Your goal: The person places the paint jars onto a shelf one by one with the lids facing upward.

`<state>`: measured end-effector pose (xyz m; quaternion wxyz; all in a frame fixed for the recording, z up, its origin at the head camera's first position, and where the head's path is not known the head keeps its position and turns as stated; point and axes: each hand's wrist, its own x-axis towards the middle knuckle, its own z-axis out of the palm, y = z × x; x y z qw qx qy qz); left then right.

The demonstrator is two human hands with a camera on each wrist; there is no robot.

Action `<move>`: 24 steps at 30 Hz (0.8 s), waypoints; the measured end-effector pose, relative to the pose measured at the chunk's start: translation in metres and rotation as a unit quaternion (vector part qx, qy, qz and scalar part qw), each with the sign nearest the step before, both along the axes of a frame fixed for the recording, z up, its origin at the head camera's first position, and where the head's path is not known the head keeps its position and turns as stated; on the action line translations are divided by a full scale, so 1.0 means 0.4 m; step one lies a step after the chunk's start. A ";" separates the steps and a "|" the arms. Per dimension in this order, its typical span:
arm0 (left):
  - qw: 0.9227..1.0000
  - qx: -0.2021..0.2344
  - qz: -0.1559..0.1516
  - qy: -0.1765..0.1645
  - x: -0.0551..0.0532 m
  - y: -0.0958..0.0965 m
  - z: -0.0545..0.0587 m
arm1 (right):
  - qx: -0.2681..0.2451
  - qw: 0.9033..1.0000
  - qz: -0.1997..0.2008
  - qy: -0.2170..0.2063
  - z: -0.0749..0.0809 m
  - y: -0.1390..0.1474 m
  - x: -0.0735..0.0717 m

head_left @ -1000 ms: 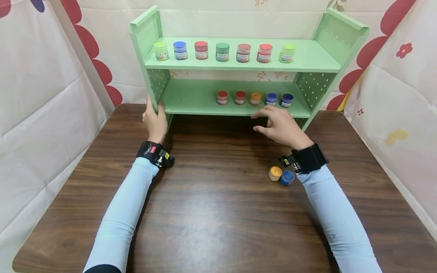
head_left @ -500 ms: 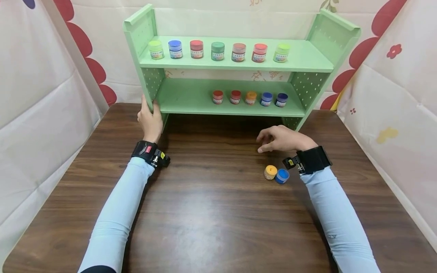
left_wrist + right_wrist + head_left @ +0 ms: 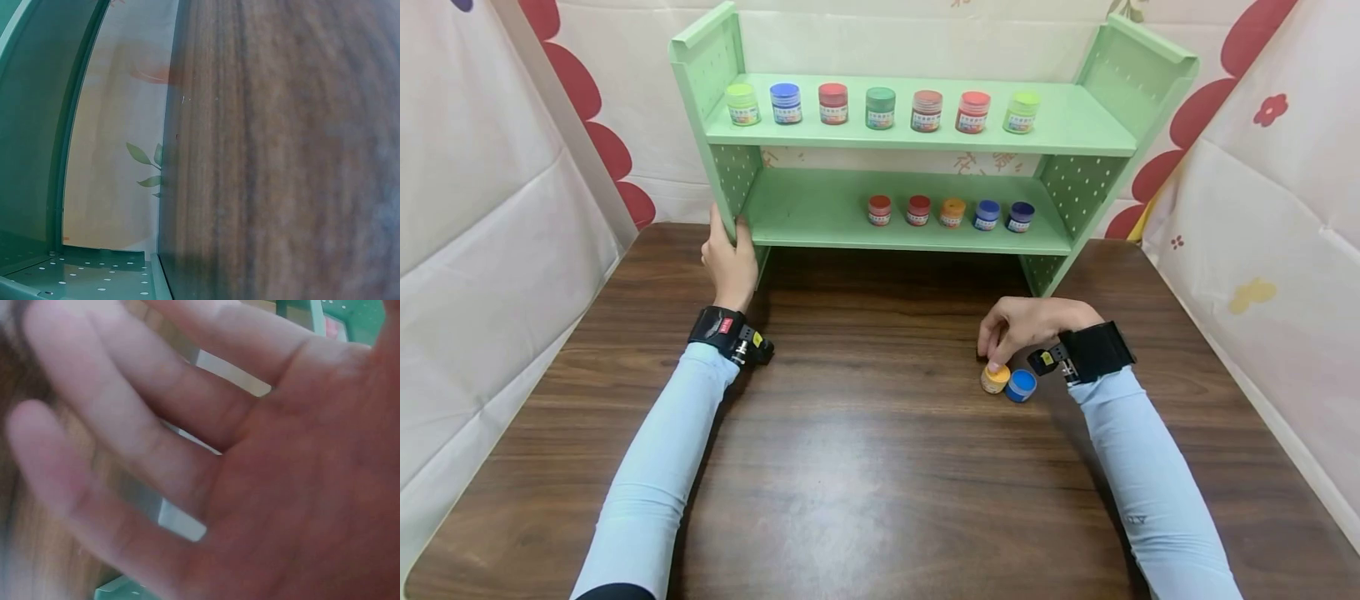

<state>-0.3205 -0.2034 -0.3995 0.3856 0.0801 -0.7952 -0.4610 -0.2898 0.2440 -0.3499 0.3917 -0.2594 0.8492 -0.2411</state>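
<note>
My left hand (image 3: 731, 264) grips the lower left side panel of a light green shelf rack (image 3: 910, 246), thumb on the inner side and fingers behind. In the left wrist view the perforated panel (image 3: 87, 278) and table surface show, but no hand. My right hand (image 3: 1030, 323) is low over the table, its fingertips right at the lid of a small yellow paint jar (image 3: 995, 382). Beside that jar stands a blue paint jar (image 3: 1021, 386). In the right wrist view the palm (image 3: 294, 487) and loosely bent fingers fill the picture; both jars are hidden there.
Several coloured paint jars stand in a row on the upper shelf, among them a green jar (image 3: 880, 108). Smaller jars, including an orange one (image 3: 952, 212), line the lower shelf. Patterned cloth (image 3: 482, 250) hangs around the brown wooden table (image 3: 850, 467).
My right hand has come down from in front of the lower shelf to the yellow paint jar on the table. My left hand keeps its grip on the shelf rack.
</note>
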 end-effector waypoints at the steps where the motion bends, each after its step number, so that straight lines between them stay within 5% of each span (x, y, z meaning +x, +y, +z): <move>1: 1.000 -0.001 -0.001 -0.001 0.000 0.000 0.000 | 0.004 1.000 -0.002 -0.011 -0.002 0.002 0.000; 5: 1.000 -0.002 -0.003 -0.005 -0.001 0.003 0.001 | 0.008 1.000 -0.001 -0.018 -0.008 0.009 0.000; 16: 1.000 0.000 -0.007 -0.006 -0.004 0.007 0.006 | -0.035 0.998 0.003 0.044 -0.015 0.034 -0.016; 24: 1.000 0.004 -0.002 -0.001 0.000 0.000 0.000 | -0.043 0.987 -0.036 0.152 -0.027 0.055 -0.041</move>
